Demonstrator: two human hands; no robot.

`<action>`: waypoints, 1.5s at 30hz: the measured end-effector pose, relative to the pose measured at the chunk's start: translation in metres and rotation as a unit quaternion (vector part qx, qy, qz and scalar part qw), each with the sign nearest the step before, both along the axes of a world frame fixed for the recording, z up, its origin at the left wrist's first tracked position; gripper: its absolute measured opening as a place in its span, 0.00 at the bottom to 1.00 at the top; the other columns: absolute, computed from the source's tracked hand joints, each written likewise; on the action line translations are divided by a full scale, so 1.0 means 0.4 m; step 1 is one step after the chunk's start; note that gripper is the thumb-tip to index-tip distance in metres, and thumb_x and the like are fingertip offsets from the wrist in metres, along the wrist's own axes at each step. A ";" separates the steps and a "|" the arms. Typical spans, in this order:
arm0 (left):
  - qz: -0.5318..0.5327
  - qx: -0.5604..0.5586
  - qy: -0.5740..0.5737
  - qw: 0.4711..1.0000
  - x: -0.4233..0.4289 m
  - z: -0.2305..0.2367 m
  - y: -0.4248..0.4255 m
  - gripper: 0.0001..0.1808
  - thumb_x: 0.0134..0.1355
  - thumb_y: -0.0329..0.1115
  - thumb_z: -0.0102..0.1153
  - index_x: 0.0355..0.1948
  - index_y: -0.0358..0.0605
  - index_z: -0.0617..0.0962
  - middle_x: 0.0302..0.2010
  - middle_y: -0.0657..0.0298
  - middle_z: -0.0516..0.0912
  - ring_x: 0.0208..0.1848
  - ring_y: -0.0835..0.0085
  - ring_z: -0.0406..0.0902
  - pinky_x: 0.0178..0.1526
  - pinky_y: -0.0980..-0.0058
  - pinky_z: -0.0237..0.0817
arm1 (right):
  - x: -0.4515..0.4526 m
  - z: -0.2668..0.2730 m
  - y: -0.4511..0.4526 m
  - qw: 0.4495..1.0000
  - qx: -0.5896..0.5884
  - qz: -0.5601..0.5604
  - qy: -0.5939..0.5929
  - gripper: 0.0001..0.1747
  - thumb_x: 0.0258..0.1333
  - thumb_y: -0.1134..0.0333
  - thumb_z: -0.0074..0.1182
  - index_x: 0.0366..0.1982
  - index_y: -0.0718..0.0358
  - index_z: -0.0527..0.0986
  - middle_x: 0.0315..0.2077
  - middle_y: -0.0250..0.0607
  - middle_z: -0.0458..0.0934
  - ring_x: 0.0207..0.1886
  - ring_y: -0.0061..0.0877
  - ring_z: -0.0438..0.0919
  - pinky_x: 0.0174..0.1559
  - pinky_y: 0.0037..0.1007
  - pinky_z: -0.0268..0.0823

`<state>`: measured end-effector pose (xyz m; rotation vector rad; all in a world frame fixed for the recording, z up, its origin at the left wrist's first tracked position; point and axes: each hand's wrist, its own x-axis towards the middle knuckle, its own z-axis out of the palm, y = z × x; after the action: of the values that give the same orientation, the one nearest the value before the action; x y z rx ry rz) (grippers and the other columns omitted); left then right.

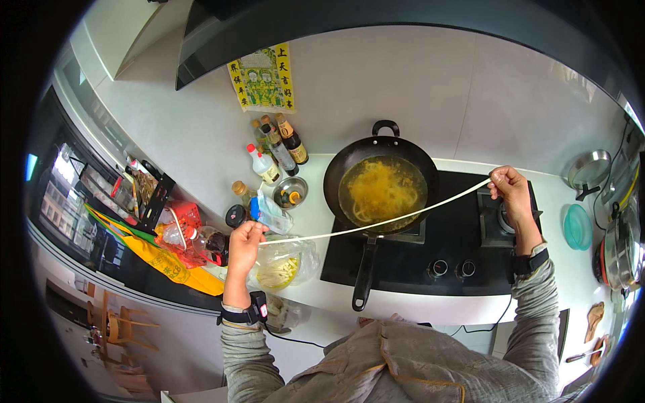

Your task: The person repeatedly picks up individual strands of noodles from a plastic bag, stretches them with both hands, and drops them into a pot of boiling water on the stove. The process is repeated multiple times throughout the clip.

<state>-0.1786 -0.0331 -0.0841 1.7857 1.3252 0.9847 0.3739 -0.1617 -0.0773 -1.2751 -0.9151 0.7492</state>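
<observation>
A long pale strand of noodle dough (pixel 322 236) stretches between my two hands, sagging slightly. My left hand (pixel 244 247) pinches one end, above the counter beside a plastic-covered bowl. My right hand (pixel 510 189) grips the other end over the right burner, higher in the picture. Below the strand, a black wok (pixel 332 179) stands on the gas hob; its long handle points towards me. Yellowish broth (pixel 385 186) fills its bottom, with pale noodles partly visible in it. More dough strips (pixel 277 274) lie in the yellow-rimmed bowl under clear plastic film (pixel 305 252).
Sauce bottles (pixel 284 151) and a small steel bowl (pixel 290 192) stand left of the wok. A dark-liquid bottle (pixel 210 244) and red basket (pixel 186 216) crowd the window side. At right are a turquoise bowl (pixel 577 226), a steel pan (pixel 590 169) and a glass lid (pixel 622 247).
</observation>
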 end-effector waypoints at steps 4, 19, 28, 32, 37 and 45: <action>-0.042 0.073 0.006 0.996 0.109 0.032 -0.037 0.09 0.65 0.32 0.55 0.38 0.36 0.80 0.31 0.64 0.83 0.28 0.84 0.75 0.33 0.81 0.66 | -0.160 0.055 0.022 0.995 0.031 0.097 -0.001 0.03 0.60 0.72 0.54 0.33 0.65 0.75 0.23 0.34 0.77 0.23 0.17 0.73 0.29 0.19 0.67; -0.265 -0.080 -0.055 0.959 0.303 0.119 -0.125 0.10 0.67 0.33 0.52 0.36 0.36 0.79 0.24 0.72 0.76 0.26 0.86 0.68 0.30 0.84 0.62 | -0.461 0.097 0.092 0.955 0.042 0.284 0.066 0.03 0.57 0.76 0.56 0.34 0.68 0.75 0.29 0.38 0.80 0.30 0.20 0.78 0.35 0.22 0.72; -0.184 -0.087 0.000 0.979 0.172 0.088 -0.086 0.10 0.65 0.34 0.56 0.37 0.36 0.80 0.28 0.69 0.82 0.28 0.84 0.70 0.33 0.82 0.65 | -0.332 0.053 0.092 0.986 0.049 0.155 0.047 0.02 0.57 0.76 0.57 0.32 0.67 0.76 0.25 0.36 0.79 0.28 0.19 0.77 0.35 0.21 0.71; -0.172 -0.093 0.025 0.980 0.116 0.057 -0.057 0.09 0.64 0.34 0.57 0.36 0.36 0.80 0.29 0.68 0.82 0.30 0.83 0.74 0.36 0.81 0.67 | -0.257 0.016 0.096 0.990 0.051 0.110 0.071 0.02 0.56 0.76 0.57 0.33 0.67 0.76 0.28 0.35 0.79 0.29 0.19 0.77 0.36 0.21 0.72; -0.156 -0.103 0.048 0.981 0.077 0.027 -0.036 0.08 0.63 0.32 0.58 0.36 0.37 0.80 0.29 0.66 0.82 0.33 0.82 0.76 0.38 0.79 0.68 | -0.148 -0.012 0.077 0.990 0.091 0.070 0.083 0.04 0.56 0.78 0.54 0.34 0.64 0.76 0.29 0.34 0.78 0.30 0.19 0.76 0.38 0.22 0.71; -0.119 -0.068 0.107 0.985 -0.001 -0.002 -0.018 0.09 0.61 0.33 0.60 0.36 0.37 0.81 0.31 0.66 0.82 0.33 0.80 0.75 0.38 0.80 0.66 | 0.039 -0.022 0.008 0.998 -0.005 -0.056 0.029 0.04 0.58 0.74 0.55 0.36 0.65 0.76 0.30 0.34 0.78 0.31 0.20 0.77 0.37 0.21 0.72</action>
<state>-0.1792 -0.0404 -0.0850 1.9305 1.2373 0.5737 0.3897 -0.1583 -0.0859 -1.2953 -0.7876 0.6995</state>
